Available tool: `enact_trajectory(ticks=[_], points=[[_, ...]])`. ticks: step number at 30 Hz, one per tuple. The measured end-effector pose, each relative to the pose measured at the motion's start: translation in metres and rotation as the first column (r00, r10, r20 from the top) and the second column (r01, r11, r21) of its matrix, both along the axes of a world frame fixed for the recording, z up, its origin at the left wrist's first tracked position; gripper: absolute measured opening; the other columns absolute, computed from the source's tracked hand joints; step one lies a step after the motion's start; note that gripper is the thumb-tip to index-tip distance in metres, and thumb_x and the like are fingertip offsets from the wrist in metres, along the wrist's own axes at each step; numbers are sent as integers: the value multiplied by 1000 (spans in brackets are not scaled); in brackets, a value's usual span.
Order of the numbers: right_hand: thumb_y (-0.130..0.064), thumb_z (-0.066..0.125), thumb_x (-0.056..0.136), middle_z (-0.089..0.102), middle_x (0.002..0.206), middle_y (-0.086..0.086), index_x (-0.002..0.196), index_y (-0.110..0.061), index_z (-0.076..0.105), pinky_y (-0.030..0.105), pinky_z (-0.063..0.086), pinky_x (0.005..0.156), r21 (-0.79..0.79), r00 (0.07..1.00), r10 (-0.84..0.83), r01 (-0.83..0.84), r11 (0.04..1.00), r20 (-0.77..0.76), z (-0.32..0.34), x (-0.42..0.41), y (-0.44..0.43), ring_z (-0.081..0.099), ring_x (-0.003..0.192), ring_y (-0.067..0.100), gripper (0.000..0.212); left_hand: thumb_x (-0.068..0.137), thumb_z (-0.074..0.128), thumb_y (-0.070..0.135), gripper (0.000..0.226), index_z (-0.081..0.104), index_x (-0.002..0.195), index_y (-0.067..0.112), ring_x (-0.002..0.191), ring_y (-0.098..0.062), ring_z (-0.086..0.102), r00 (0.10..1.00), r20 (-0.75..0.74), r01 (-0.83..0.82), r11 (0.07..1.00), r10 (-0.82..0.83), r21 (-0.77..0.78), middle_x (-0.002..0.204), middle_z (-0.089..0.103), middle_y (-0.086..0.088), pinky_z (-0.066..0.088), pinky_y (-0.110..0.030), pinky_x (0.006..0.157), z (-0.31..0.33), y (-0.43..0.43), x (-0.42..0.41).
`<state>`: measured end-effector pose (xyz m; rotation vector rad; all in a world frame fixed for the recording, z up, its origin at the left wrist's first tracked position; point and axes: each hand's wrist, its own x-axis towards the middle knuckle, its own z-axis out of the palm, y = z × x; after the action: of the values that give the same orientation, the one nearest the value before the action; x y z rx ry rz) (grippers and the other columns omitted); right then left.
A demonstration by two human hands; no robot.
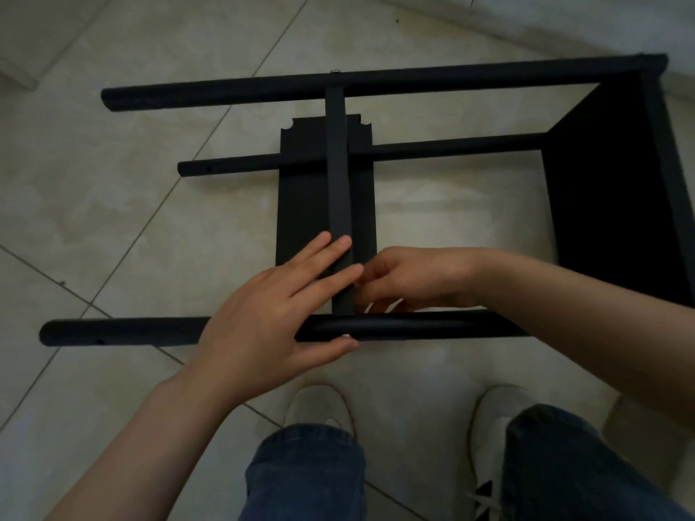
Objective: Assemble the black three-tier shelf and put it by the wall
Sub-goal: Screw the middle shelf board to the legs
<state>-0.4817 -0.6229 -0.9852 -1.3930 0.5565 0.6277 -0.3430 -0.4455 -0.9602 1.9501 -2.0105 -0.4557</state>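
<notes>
The shelf lies on its side on the floor, across the middle of the frame. One tier is fitted at the right and a loose panel lies flat beneath.

The step looks like fixing the crossbar to the near pole. Keep the bar's end square over the pole's hole, hold both steady, and seat the screw straight before tightening.

The left hand lies spread, fingers straight on the crossbar and thumb against the pole by the screw. The right hand has its fingers curled at the bar's right edge; whether it pinches anything is hidden.
</notes>
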Motion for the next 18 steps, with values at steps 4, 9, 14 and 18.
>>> enact_trajectory(ticks=[4, 9, 14, 18], points=[[-22, 59, 97, 73, 95, 1, 103, -16, 72, 16, 51, 73, -295, 987, 23, 24, 955, 156, 14, -13, 5, 66, 82, 2, 15, 87, 62, 48, 68, 52, 147, 19, 144, -23, 42, 997, 32, -72, 997, 72, 2, 161, 37, -1, 56, -47, 97, 7, 7, -15], [-27, 61, 96, 70, 102, -13, 115, -23, 69, 14, 53, 79, -422, 965, 75, 40, 906, 251, 26, -32, 12, 65, 88, -4, 21, 83, 77, 28, 53, 66, 133, 13, 85, -33, 74, 984, 75, -157, 986, 160, -48, 150, 52, -3, 62, -46, 61, 18, 14, -35], [-31, 64, 93, 64, 104, -18, 119, -31, 64, 8, 49, 79, -561, 957, 159, 4, 828, 241, 30, -42, 24, 61, 92, -7, 26, 89, 69, 23, 27, 77, 113, 11, 87, -17, 75, 980, -6, -198, 960, 201, -200, 111, 76, 0, 62, -35, 69, 29, 19, -37], [-34, 63, 93, 63, 106, -18, 120, -33, 62, 8, 48, 79, -628, 958, 178, 4, 778, 226, 32, -44, 30, 60, 94, -5, 26, 85, 71, 15, 18, 77, 102, 11, 82, 0, 67, 920, -188, -382, 894, 344, -235, 92, 74, 8, 55, -18, 78, 33, 38, -34]])
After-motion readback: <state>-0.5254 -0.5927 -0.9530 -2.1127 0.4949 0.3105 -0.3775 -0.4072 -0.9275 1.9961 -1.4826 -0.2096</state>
